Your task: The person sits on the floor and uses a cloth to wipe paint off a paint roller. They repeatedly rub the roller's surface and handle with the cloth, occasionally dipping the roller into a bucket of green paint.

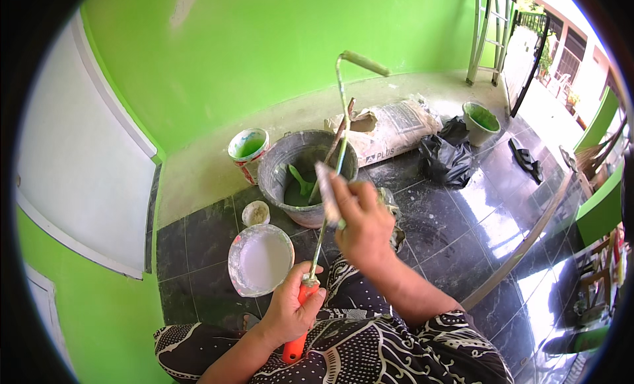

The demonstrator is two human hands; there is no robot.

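Observation:
My left hand [294,305] is closed around the orange plastic handle of a paint roller frame [342,136], whose metal rod rises away from me. A thin roller sleeve [365,63] is at its far end. My right hand [366,220] grips a small flat tool [328,193], blurred, against or close beside the rod; its exact kind is unclear. Beyond the hands stands a large dark bucket [267,186] with a green-handled tool [299,180] and a stick [337,136] in it. A tub of whitish liquid [261,260] sits near my left hand.
A small cup [256,213] and a pail with green paint [248,148] stand left of the bucket. Behind lies a torn cement bag [396,129], with black plastic [448,156] and another pail [480,124] to its right. A ladder [489,37] stands by the green wall [297,47]; a long strip [520,250] crosses the tiles.

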